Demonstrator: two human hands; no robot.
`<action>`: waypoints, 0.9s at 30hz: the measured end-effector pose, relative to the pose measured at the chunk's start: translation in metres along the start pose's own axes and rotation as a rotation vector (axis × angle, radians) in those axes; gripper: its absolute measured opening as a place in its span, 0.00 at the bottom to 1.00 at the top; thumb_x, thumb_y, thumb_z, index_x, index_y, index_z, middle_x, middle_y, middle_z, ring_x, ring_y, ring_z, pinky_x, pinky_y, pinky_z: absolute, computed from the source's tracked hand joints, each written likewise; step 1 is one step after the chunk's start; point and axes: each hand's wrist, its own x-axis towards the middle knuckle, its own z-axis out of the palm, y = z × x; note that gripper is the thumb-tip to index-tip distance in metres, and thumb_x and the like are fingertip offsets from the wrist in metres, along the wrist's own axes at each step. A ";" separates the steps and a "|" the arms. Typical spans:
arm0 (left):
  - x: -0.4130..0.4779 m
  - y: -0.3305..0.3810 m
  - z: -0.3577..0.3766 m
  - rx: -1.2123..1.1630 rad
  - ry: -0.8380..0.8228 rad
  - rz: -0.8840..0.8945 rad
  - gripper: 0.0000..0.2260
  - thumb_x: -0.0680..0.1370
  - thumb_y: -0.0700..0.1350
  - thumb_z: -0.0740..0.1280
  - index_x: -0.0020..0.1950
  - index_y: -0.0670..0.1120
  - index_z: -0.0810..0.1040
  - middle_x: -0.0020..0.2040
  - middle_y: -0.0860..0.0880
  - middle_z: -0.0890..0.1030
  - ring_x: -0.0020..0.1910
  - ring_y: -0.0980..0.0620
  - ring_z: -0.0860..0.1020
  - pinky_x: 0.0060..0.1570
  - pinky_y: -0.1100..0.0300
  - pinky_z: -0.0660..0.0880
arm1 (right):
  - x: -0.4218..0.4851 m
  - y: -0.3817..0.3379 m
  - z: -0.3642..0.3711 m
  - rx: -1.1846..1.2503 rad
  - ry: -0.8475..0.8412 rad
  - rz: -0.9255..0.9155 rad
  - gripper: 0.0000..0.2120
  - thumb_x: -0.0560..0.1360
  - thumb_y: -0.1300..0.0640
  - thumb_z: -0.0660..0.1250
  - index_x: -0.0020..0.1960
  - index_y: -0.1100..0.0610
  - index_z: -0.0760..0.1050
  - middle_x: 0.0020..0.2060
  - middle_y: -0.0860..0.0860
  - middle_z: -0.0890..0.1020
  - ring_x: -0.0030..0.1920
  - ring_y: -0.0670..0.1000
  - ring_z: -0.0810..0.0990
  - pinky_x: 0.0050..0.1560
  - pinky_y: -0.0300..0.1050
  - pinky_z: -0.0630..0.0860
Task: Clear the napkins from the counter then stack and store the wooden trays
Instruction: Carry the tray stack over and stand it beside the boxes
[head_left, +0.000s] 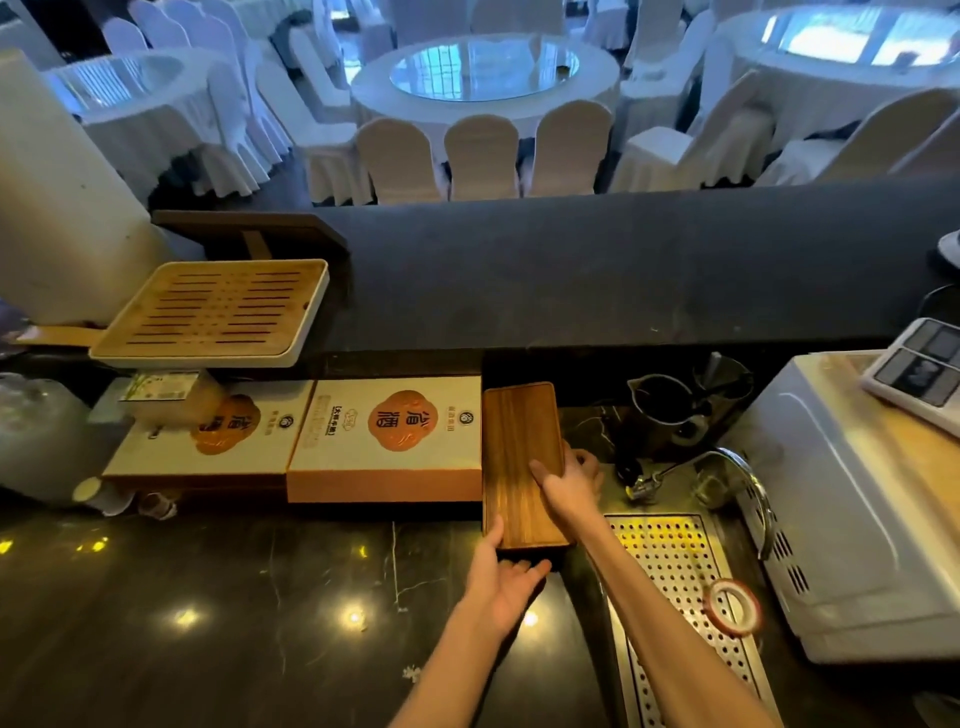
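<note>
A long dark wooden tray (514, 447) lies lengthwise on the lower black counter, right beside an orange-and-white box. My left hand (501, 582) grips its near end, thumb on top and fingers underneath. My right hand (569, 483) holds its right edge near the middle, thumb on the tray's top. A slatted bamboo tray in a white frame (218, 312) rests higher up at the left. No napkins are in sight.
Two orange-and-white boxes (389, 441) sit left of the tray. A perforated metal drain (680, 571) with a tape roll (732, 605), a tap (727, 462), a dark jug (667, 410) and a white appliance (852, 519) are at right. The raised bar top (597, 265) runs behind.
</note>
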 end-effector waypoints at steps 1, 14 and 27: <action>0.001 -0.001 0.002 -0.020 -0.002 0.002 0.26 0.79 0.49 0.64 0.74 0.44 0.62 0.64 0.35 0.74 0.68 0.36 0.69 0.69 0.40 0.63 | 0.000 0.002 -0.001 0.030 -0.022 -0.006 0.30 0.77 0.45 0.65 0.75 0.50 0.60 0.73 0.54 0.60 0.72 0.58 0.60 0.72 0.59 0.61; 0.026 -0.009 0.002 -0.146 -0.016 0.033 0.28 0.77 0.55 0.64 0.73 0.47 0.62 0.59 0.38 0.74 0.68 0.34 0.67 0.68 0.33 0.62 | 0.013 0.013 0.000 0.666 -0.286 0.121 0.26 0.77 0.51 0.67 0.72 0.47 0.62 0.60 0.53 0.78 0.57 0.56 0.79 0.55 0.56 0.78; 0.044 0.009 0.014 -0.201 -0.154 0.059 0.20 0.72 0.45 0.67 0.62 0.44 0.71 0.60 0.35 0.76 0.66 0.28 0.67 0.61 0.23 0.58 | 0.036 0.004 -0.004 0.458 -0.331 -0.068 0.37 0.72 0.38 0.67 0.75 0.46 0.56 0.65 0.50 0.74 0.60 0.49 0.76 0.64 0.54 0.72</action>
